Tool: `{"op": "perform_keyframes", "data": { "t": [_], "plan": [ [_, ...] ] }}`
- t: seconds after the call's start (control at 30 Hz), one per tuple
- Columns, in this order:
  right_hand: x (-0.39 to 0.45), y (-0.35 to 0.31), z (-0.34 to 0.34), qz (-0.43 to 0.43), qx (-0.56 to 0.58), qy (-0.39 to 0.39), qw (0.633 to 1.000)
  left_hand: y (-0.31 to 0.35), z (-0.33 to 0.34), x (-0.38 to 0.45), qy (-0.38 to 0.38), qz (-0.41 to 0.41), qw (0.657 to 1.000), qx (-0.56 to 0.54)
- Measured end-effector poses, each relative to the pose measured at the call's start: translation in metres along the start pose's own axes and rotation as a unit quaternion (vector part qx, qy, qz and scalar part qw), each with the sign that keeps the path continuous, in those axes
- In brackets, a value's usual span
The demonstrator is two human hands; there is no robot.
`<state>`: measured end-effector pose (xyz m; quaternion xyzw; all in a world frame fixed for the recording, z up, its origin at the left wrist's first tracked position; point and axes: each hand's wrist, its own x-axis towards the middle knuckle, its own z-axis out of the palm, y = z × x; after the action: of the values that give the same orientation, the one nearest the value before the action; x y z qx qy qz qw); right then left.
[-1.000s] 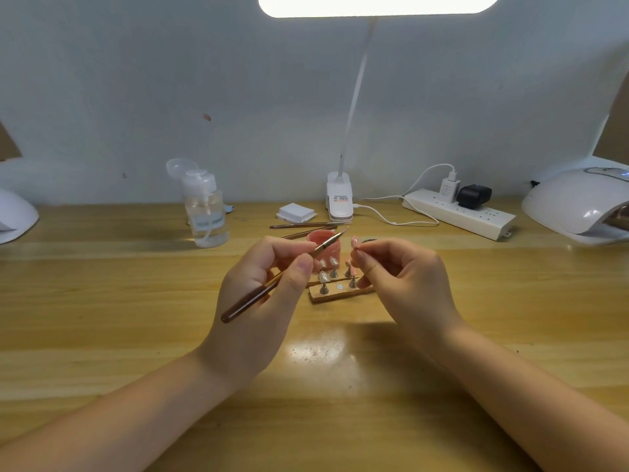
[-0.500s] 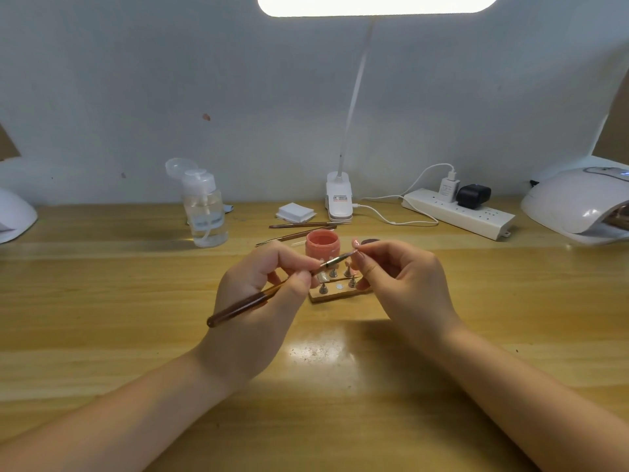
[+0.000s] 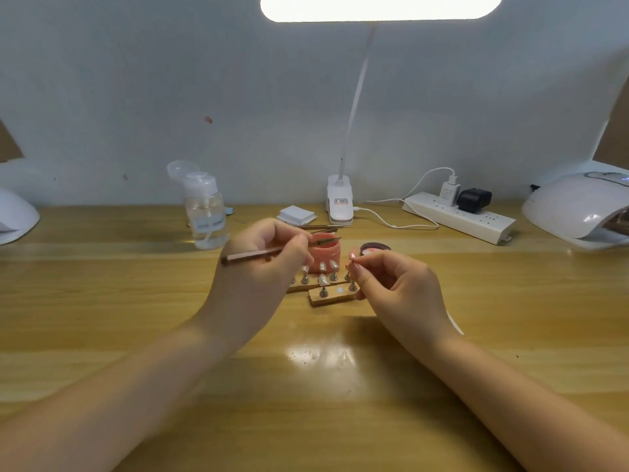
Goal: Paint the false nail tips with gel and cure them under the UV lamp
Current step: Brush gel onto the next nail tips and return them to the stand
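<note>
Left hand [image 3: 258, 267] grips a brown brush [image 3: 252, 256], bristle end over the open pink gel jar [image 3: 325, 252]. Right hand [image 3: 391, 284] pinches 1 nail tip [image 3: 352, 256], pink-smeared, just right of the jar. Pale unpainted tips on metal pegs stand in the wooden holder [image 3: 332, 296] between the hands. UV lamp [image 3: 578, 209] far right.

Gel jar [image 3: 325, 252] dead center on the table [image 3: 102, 301], nail tip stand [image 3: 328, 289] just in front of it. Jar lid [image 3: 375, 247] at its 3 o'clock. Pump bottle [image 3: 206, 212] at 10, desk lamp clamp [image 3: 339, 201] at 12, power strip [image 3: 459, 218] at 2, UV lamp [image 3: 578, 209] far right.
</note>
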<state>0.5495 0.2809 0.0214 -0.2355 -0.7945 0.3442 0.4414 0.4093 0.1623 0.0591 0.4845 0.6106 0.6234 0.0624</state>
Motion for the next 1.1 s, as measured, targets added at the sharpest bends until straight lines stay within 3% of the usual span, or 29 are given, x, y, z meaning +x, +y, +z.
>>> {"op": "perform_keyframes", "data": {
  "t": [0.1, 0.2, 0.37, 0.53, 0.63, 0.8, 1.0, 1.1],
  "plan": [
    [-0.002, 0.001, 0.004, -0.020, -0.031, -0.001, 0.999, 0.003, -0.002, 0.037, 0.003, -0.033, 0.991, 0.128],
    [-0.004, 0.003, 0.006, -0.049, -0.064, 0.006, 0.997, 0.007, 0.002, 0.074, -0.050, -0.079, 0.968, 0.232],
    [-0.003, 0.004, 0.008, -0.093, -0.089, 0.010, 0.992, 0.004, 0.021, 0.109, -0.132, -0.178, 0.939, 0.265],
    [-0.003, 0.007, 0.009, -0.098, -0.076, 0.011, 0.992, 0.001, 0.035, 0.115, -0.176, -0.209, 0.909, 0.314],
    [-0.003, 0.007, 0.010, -0.101, -0.072, 0.016, 0.992, -0.001, 0.035, 0.115, -0.164, -0.231, 0.917, 0.279],
    [-0.003, 0.008, 0.011, -0.088, -0.069, 0.019, 0.994, -0.002, 0.015, 0.124, -0.074, -0.282, 0.943, 0.157],
    [-0.003, 0.005, 0.009, -0.109, -0.078, 0.004, 0.991, -0.018, -0.015, 0.118, -0.060, -0.405, 0.910, 0.058],
    [-0.003, 0.004, 0.008, -0.120, -0.083, 0.003, 0.989, -0.028, -0.026, 0.113, -0.050, -0.429, 0.901, 0.043]
  ]
}}
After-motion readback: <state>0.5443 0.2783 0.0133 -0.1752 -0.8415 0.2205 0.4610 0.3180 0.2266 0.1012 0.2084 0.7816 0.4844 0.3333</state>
